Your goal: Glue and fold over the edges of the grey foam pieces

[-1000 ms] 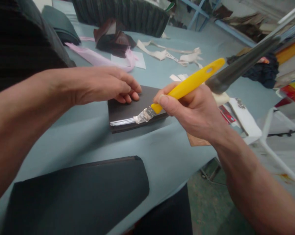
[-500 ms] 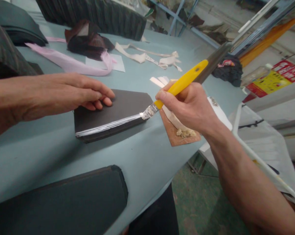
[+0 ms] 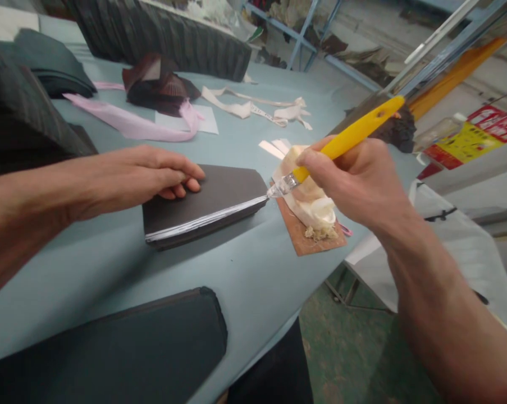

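Observation:
A stack of dark sheets [image 3: 219, 188] with clipped corners lies on the table, pale layered edges facing me. My left hand [image 3: 164, 174] rests on its top at the left, fingers loosely bent and holding nothing. Closed around a yellow-handled brush [image 3: 354, 132] is my right hand [image 3: 358, 179]. The brush's wet, whitish bristles are at the stack's right corner. Under and beyond the right hand sits a cream-coloured container [image 3: 323, 210], partly hidden, with crusty residue at its rim. It stands on a brown board [image 3: 297, 238].
A larger dark green panel [image 3: 122, 348] lies at the table's near edge. Behind are a pink cloth strip [image 3: 131, 120], a dark brown bundle [image 3: 156, 84], cream strips [image 3: 232, 104] and a long row of dark pieces [image 3: 164, 42]. A white-topped surface [image 3: 447, 264] stands at right.
The brush has moved right along the pale edge to the stack's corner, its handle swinging right with my right hand. My left hand stays on the stack; the view has shifted slightly.

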